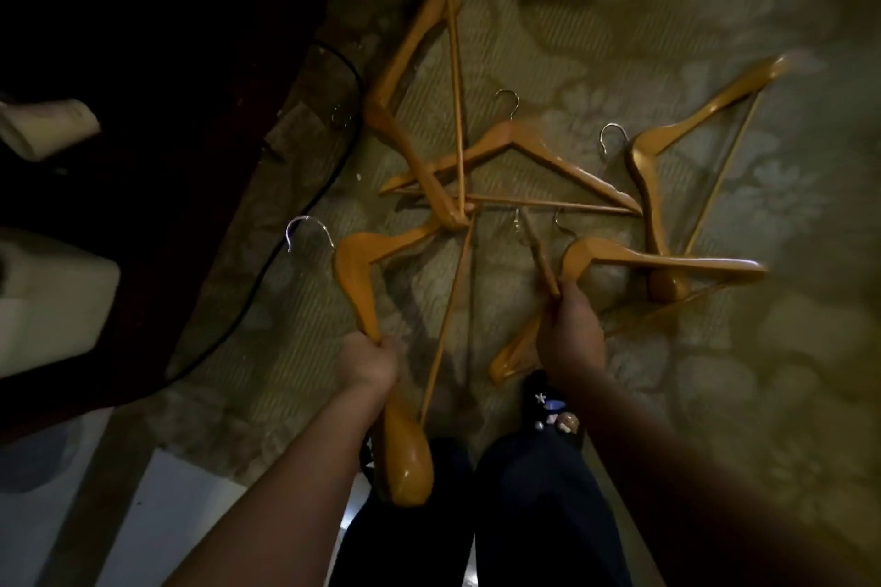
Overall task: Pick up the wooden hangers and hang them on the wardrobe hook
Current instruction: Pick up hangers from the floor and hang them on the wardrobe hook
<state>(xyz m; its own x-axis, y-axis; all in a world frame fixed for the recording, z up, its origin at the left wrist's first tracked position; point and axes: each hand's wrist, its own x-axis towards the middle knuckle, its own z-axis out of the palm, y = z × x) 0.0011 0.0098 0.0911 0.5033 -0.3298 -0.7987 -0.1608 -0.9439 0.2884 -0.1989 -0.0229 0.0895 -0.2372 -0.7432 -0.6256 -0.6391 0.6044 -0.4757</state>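
Several wooden hangers with metal hooks lie scattered and overlapping on a patterned carpet (619, 38). My left hand (367, 360) is shut on one arm of a wooden hanger (355, 281), whose silver hook points up-left and whose other end hangs by my leg. My right hand (569, 334) is shut on a second hanger (541, 260), seen edge-on, its hook pointing away from me. Just beside that hand lies another hanger (667, 262). Three more lie beyond: one at the far left (405, 62), one in the middle (515, 143), one at the right (667, 138). No wardrobe hook is in view.
A dark wooden furniture piece (167, 86) fills the upper left, with a black cable (305, 210) curving along its edge on the carpet. Pale objects (47, 296) sit at the left edge. My dark trousers and a decorated shoe (555, 410) are at the bottom centre.
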